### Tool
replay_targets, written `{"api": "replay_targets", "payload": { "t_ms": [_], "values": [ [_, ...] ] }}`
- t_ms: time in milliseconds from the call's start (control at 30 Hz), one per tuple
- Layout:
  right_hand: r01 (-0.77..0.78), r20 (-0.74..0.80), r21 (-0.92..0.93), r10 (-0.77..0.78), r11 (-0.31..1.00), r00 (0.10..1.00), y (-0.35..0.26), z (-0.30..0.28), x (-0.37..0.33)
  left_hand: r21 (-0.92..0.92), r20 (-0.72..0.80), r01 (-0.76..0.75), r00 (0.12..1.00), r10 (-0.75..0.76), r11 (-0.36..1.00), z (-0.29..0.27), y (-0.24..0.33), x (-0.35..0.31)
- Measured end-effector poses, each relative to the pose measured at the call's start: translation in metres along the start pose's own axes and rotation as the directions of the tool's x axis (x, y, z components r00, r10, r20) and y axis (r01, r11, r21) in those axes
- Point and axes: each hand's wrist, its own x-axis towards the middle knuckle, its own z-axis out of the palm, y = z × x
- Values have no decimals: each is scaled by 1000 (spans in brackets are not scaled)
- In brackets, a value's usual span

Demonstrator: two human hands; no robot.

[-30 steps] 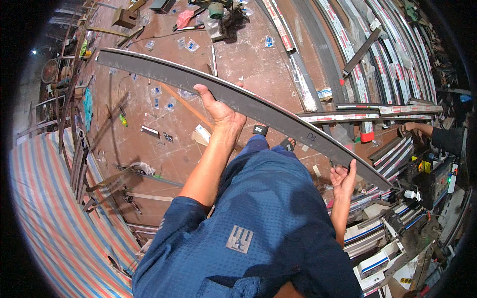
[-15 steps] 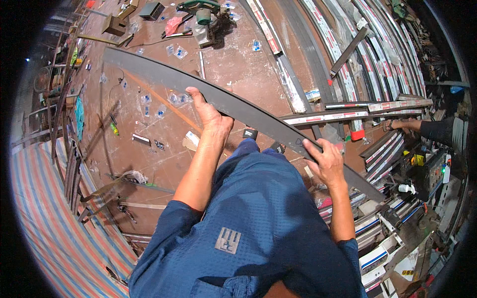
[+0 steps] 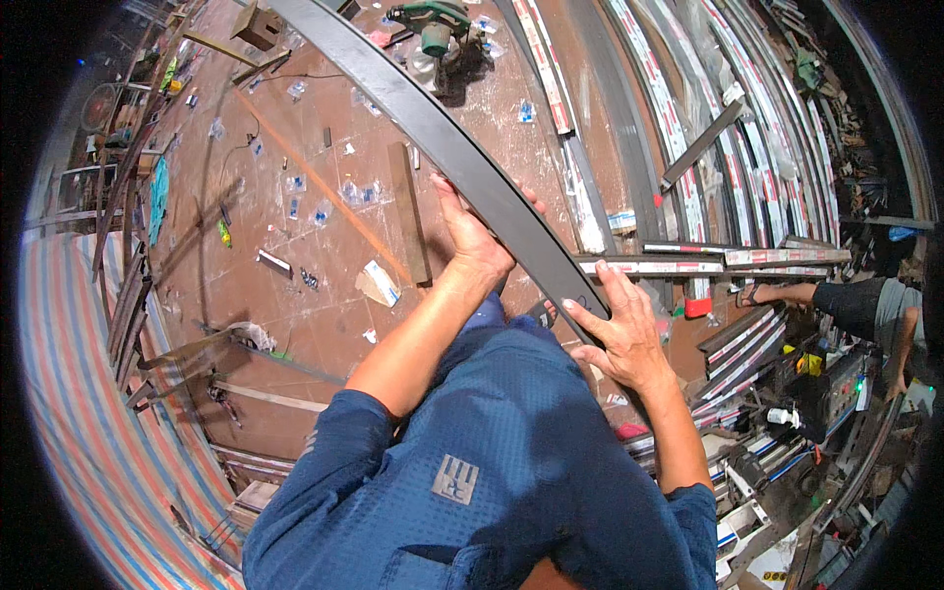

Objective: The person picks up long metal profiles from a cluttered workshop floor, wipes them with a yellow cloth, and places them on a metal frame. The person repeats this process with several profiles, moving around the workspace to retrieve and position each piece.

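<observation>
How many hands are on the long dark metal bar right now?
2. The left hand grips the dark metal bar midway along its visible length; the right hand holds its near end. A co-worker's limbs at the right edge stay clear of it.

You are standing over a reddish-brown floor (image 3: 295, 295). Small clear plastic packets (image 3: 356, 191) are lying scattered at upper left, a green power tool (image 3: 433, 22) at top centre, and long metal profiles (image 3: 688, 108) are stretching across the upper right.

Left hand (image 3: 477, 236) and right hand (image 3: 619, 329) grip long dark metal bar (image 3: 423, 123) above littered brown floor (image 3: 295, 285).
</observation>
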Motion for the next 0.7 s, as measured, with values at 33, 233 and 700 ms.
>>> {"api": "replay_targets", "payload": {
  "t_ms": [33,233,700],
  "values": [
    [28,-7,-44,-28,999,1000,0,-5,7,6,7,6,1000,-6,1000,2,-2,1],
    [74,-63,-283,-95,956,993,0,-25,70,-11,190,86,978,-83,996,16,-36,-11],
    [79,-301,-523,-271,849,914,-51,-136,240,81,454,70,886,-99,994,41,-88,-60]
  ]
}}
